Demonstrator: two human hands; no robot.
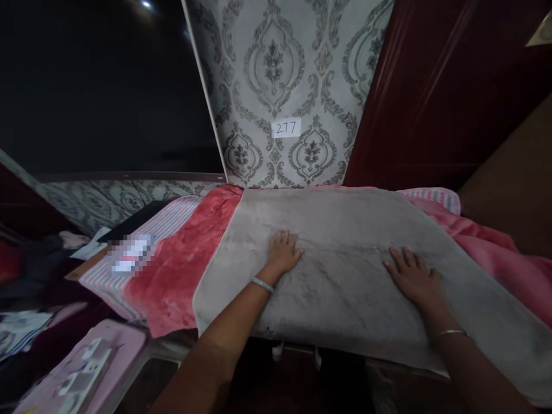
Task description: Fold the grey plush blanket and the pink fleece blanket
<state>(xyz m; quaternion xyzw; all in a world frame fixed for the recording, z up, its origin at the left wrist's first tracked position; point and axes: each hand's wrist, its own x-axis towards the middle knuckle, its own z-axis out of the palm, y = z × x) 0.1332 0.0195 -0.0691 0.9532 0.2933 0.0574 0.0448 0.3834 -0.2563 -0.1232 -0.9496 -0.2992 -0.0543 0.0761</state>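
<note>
A grey plush cloth (345,230) lies spread flat over a raised surface in front of me. My left hand (282,252) rests palm down on its left-middle part, fingers stretched out. My right hand (411,275) lies flat on the cloth further right, fingers spread and pointing up-left. Neither hand holds anything. Each wrist wears a thin bangle.
Under the grey cloth lie a red fleece blanket (172,270), a pink-striped cloth (172,218) and a pink blanket (504,253) at right. Patterned wallpaper with a "277" label (286,127) stands behind. A dark red door (452,86) is at right. A pink item (81,368) sits lower left.
</note>
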